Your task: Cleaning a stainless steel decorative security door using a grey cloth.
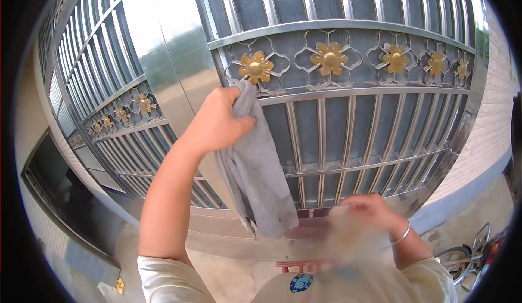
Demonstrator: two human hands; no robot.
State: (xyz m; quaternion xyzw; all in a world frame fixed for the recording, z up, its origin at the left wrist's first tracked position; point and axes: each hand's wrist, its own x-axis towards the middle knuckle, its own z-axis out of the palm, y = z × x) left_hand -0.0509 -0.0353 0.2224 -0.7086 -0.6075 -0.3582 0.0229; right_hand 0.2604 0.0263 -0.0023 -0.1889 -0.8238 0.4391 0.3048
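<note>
My left hand (222,119) grips a grey towel (265,172) at its upper end. The cloth touches the metal gate (367,95) just below a gold flower ornament (255,67) and hangs down in folds. Several more such ornaments, among them a large gold flower (329,59), line the same band inside looped metal wire. Lower on the right, my right hand (371,211) is bent in before my body, with a bangle at the wrist. A blurred patch lies below its fingers, so whether it holds anything is unclear.
At left stands another barred gate panel (114,111) beside a shiny metal post (179,58). A red slatted piece of furniture (301,265) is below me. A loose gold flower piece (120,286) lies at lower left. A parked two-wheeler (473,258) stands by the brick wall (481,111).
</note>
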